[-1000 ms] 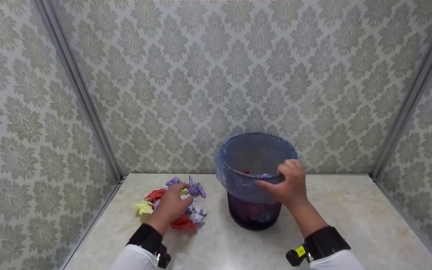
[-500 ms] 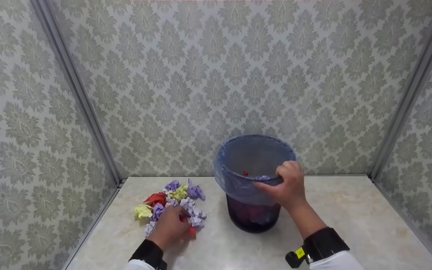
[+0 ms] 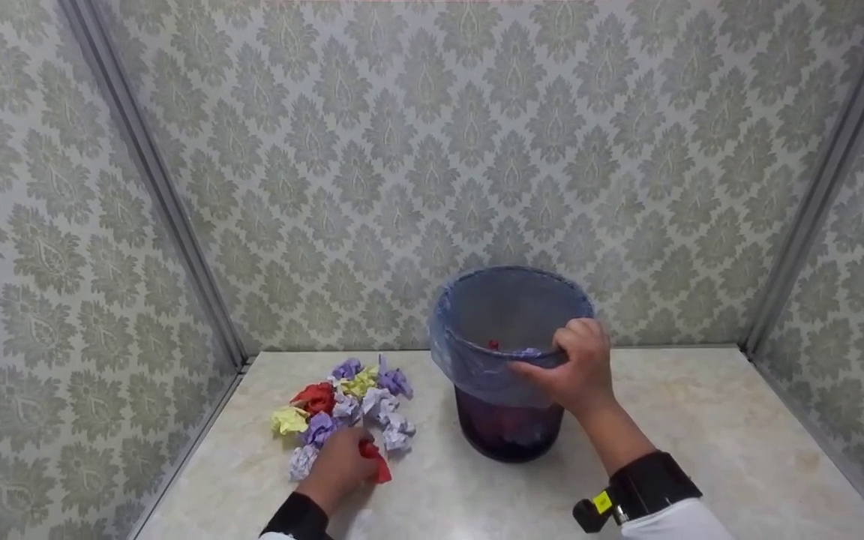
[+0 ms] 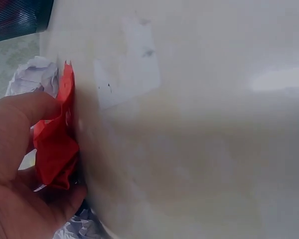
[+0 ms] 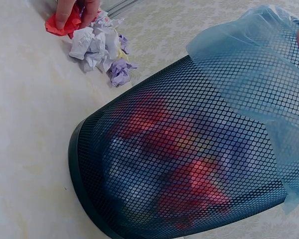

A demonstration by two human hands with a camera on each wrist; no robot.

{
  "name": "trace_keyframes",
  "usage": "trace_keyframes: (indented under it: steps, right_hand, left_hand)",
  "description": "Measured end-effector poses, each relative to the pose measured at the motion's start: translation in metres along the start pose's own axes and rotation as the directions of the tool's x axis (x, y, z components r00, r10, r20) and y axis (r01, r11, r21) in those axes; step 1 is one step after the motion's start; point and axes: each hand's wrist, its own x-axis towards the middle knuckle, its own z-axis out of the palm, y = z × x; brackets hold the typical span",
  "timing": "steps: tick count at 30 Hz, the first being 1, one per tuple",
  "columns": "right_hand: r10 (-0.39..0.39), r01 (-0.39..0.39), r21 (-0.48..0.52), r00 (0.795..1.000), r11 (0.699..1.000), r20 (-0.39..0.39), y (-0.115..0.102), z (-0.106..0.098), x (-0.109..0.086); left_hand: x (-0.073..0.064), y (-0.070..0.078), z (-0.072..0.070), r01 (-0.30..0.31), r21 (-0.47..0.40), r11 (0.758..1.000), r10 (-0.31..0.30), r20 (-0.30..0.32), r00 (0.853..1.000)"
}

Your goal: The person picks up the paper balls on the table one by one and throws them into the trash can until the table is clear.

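Observation:
My left hand [image 3: 339,463] pinches a crumpled piece of red paper [image 3: 378,466] between thumb and fingers, at the near side of a paper pile. In the left wrist view the red paper [image 4: 55,152] stands upright against the curled fingers, close over the table. With my right hand [image 3: 583,366] I grip the near right rim of a dark mesh wastebasket [image 3: 507,435], thumb outside over its folded blue plastic liner [image 3: 477,375]. Through the mesh, the right wrist view shows red, white and purple crumpled paper [image 5: 194,179] inside.
Left of the basket lie several paper balls: white [image 3: 379,405], purple [image 3: 394,380], yellow [image 3: 289,420] and another red one [image 3: 315,398]. Patterned wall panels [image 3: 432,172] enclose the marble-look table [image 3: 702,420] at the back and both sides.
My left hand has moved from above the pile toward its near edge and taken hold of the red paper, uncovering the balls behind. The right hand has kept its grip on the rim.

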Motion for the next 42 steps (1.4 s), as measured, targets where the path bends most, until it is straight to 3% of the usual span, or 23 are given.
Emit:
trace_keyframes:
  steps: [7, 15, 21, 27, 31, 37, 42]
  right_hand:
    - [0.023, -0.023, -0.007, 0.999, 1.0, 0.027, -0.001, 0.0, -0.001]
    - [0.032, -0.032, 0.002, 0.999, 0.999, 0.031, 0.0, -0.002, 0.0]
    - [0.024, -0.024, -0.003, 0.999, 1.0, 0.037, 0.001, -0.002, 0.0]
    - [0.014, -0.014, -0.004, 0.999, 1.0, 0.032, 0.0, 0.0, -0.001]
    - [-0.001, 0.001, -0.002, 1.0, 1.0, 0.013, -0.001, 0.0, 0.0]
    - [0.0, 0.0, -0.001, 1.0, 1.0, 0.0, -0.003, 0.0, -0.001]
    - [0.015, -0.015, -0.003, 1.0, 1.0, 0.01, -0.002, 0.0, -0.001]
  left_hand:
    - [-0.004, 0.003, 0.001, -0.054, 0.087, 0.995, 0.058, -0.041, 0.997]
    - [-0.009, 0.01, -0.003, 0.008, 0.002, 1.0, -0.008, 0.088, 0.996]
    - [-0.013, 0.015, -0.007, 0.068, 0.065, 0.996, -0.079, 0.174, 0.982]
    - [-0.017, 0.013, -0.009, 0.117, 0.092, 0.989, -0.132, 0.179, 0.975]
    - [-0.016, 0.009, -0.008, 0.094, 0.082, 0.992, -0.107, 0.164, 0.981]
    - [-0.014, 0.001, -0.007, -0.017, 0.095, 0.995, 0.005, 0.128, 0.992]
    - [-0.015, 0.0, -0.007, -0.025, 0.014, 1.0, 0.024, 0.122, 0.992]
